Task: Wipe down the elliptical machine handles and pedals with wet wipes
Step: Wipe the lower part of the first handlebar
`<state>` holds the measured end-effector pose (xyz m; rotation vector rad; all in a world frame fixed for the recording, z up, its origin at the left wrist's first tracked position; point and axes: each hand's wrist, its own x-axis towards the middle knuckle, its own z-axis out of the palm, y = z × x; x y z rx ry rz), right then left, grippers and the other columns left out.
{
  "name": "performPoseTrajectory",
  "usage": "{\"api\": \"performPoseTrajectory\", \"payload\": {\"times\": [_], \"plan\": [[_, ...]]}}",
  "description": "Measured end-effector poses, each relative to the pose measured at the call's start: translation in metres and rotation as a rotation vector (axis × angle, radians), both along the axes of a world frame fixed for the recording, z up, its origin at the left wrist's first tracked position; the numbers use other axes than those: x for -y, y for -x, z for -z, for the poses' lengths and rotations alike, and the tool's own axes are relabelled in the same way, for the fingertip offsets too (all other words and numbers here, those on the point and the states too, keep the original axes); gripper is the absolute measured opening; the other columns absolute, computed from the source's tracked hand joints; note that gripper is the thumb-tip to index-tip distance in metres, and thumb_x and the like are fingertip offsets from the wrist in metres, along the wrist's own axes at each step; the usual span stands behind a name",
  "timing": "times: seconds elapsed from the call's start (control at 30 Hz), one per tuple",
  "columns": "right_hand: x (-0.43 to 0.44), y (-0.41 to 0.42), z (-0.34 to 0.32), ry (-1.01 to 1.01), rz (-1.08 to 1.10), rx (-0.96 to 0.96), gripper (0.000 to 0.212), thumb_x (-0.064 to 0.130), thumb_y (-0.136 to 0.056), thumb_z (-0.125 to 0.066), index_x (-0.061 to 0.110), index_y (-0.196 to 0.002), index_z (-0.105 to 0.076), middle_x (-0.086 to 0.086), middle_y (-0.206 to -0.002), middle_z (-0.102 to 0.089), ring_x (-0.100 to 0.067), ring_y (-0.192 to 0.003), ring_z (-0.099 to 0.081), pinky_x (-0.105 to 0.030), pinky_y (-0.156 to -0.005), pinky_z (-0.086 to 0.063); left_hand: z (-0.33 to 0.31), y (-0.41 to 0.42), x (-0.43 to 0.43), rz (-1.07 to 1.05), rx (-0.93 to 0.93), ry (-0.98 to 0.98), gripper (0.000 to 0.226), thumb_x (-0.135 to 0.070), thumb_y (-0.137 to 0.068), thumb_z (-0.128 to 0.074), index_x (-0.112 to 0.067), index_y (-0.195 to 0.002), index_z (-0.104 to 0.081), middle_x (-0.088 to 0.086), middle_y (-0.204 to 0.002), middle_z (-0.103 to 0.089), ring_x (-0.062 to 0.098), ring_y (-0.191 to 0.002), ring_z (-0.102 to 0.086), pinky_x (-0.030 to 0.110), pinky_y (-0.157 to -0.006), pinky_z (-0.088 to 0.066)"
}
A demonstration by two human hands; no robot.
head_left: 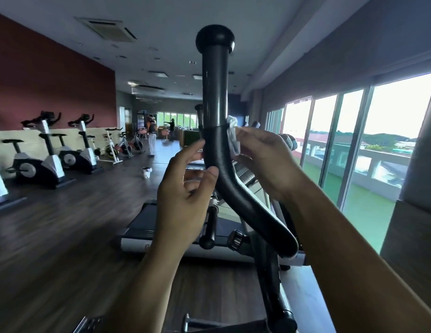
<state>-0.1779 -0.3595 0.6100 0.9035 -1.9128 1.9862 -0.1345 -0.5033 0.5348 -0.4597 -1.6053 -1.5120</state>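
Handle: I saw the black, curved, foam-sleeved elliptical handle [216, 143] upright, my left hand [185, 188] holding its bend between thumb and forefinger.
Wipe: my right hand [265, 164] pinched a crumpled white wet wipe [233, 137] against the handle's right side.
Bikes: grey-and-black exercise bikes [51, 152] lined the far left wall.

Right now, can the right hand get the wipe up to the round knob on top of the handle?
Probably yes. The right hand holds the wet wipe against the handle, and the tube above runs bare to the knob; the left hand holds the opposite side.
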Motion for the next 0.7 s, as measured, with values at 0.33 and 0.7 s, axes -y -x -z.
{"api": "performPoseTrajectory", "payload": {"times": [0.33,0.7], "plan": [[-0.043,0.031,0.027,-0.357,-0.191,0.045,0.026,0.032,-0.081,-0.067,0.015,-0.098,-0.075,-0.007,-0.103,-0.072,-0.017,-0.094,-0.064,-0.030,-0.088,-0.054,0.012,-0.011,-0.019,-0.107,0.056,0.081,0.061,-0.018,-0.094,-0.068,-0.037,-0.145,-0.041,-0.009,-0.139,-0.051,-0.011,-0.107,-0.059,0.005,-0.079,-0.048],[-0.063,0.039,0.041,-0.468,-0.216,0.007,0.010,0.031,-0.090,-0.068,0.024,-0.091,-0.074,0.013,-0.083,-0.071,-0.001,-0.077,-0.064,-0.022,-0.076,-0.050,0.027,-0.013,-0.048,-0.274,0.073,0.056,0.066,-0.017,-0.099,-0.062,-0.040,-0.153,-0.032,-0.009,-0.146,-0.045,0.003,-0.120,-0.060,0.031,-0.092,-0.059]]}}
